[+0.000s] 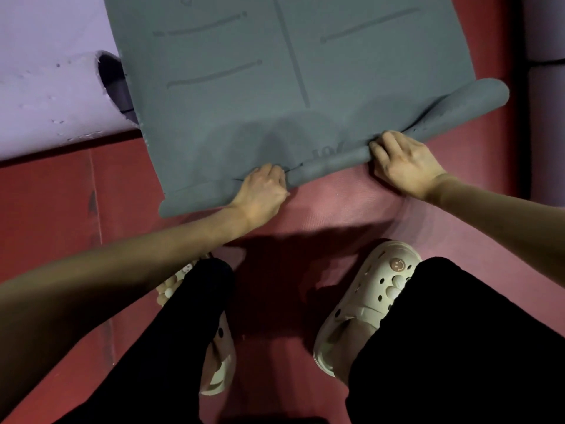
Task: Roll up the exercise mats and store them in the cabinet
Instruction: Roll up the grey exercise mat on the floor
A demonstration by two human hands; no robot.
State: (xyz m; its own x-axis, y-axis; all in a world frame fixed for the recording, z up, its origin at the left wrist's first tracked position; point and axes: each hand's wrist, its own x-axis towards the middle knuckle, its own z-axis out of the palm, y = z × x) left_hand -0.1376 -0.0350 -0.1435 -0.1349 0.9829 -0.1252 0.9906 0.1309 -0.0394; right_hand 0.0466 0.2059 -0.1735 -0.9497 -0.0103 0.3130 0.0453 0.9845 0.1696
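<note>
A grey exercise mat point(244, 96) with faint alignment lines lies flat, running away from me. Its near edge is curled into a thin, uneven roll point(330, 160) that is thicker at the right end. My left hand point(263, 188) grips the roll left of centre, fingers curled over it. My right hand point(403, 160) grips it further right in the same way. The grey mat lies on top of a pink mat point(351, 206), which lies on the red floor. No cabinet is in view.
A lilac mat point(46, 96) lies at the left, its corner curled up beside the grey mat. Another pale rolled shape point(547, 71) sits at the far right edge. My feet in cream clogs point(367, 301) and black trousers stand on the pink mat just behind the roll.
</note>
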